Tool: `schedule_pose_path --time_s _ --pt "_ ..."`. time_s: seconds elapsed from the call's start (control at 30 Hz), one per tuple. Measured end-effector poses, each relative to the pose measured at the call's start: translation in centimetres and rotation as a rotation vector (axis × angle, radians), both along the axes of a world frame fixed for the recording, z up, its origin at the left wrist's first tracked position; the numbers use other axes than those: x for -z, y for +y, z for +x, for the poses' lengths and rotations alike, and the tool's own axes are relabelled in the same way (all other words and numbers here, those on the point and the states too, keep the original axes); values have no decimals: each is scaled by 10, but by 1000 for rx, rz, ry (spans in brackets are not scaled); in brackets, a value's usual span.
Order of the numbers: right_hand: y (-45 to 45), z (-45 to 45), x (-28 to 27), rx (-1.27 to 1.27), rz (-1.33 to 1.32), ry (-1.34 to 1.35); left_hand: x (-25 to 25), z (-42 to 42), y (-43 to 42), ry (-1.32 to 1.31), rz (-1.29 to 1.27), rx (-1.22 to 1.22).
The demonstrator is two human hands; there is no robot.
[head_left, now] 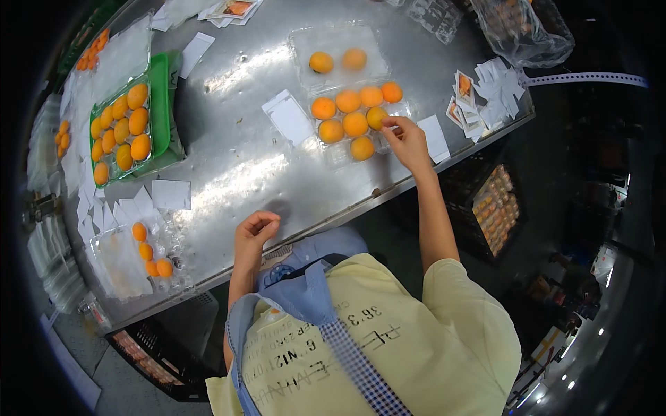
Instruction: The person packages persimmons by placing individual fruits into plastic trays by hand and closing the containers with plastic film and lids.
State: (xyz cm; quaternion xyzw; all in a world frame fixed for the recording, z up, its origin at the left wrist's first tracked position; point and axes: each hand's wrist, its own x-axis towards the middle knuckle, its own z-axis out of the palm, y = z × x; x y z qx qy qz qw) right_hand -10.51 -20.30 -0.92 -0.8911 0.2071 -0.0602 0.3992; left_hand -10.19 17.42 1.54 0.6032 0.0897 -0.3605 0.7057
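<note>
My right hand (406, 142) reaches over the table with its thumb and fingers pinched at the edge of a round orange-yellow fruit (377, 118). That fruit sits in a clear plastic clamshell tray (340, 156), among several more of the same kind. The tray's lid (302, 52) lies folded back, and two fruits (321, 62) show on it. My left hand (255, 236) hovers by the table's near edge, fingers curled in, with nothing visible in them. A white card (288, 118) lies left of the tray, and another white card (434, 139) lies near my right hand.
At left, a green crate (161, 104) bears an open clamshell full of fruit (121, 128). Nearer is another clamshell (121, 260) with several fruits beside it. Loose cards (496, 87) pile up at the right corner. A black crate (496, 208) stands below the table edge.
</note>
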Motion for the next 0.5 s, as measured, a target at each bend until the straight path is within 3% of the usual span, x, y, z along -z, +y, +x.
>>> schedule_pose_path --time_s 0.1,0.33,0.5 --pt "23 -8 -2 28 6 -19 3 -1 -2 10 -5 18" --pt "65 -14 -12 -14 -425 94 7 -2 -4 24 12 13" --pt "70 -12 -8 -2 -398 197 9 -2 -1 28 18 -35"
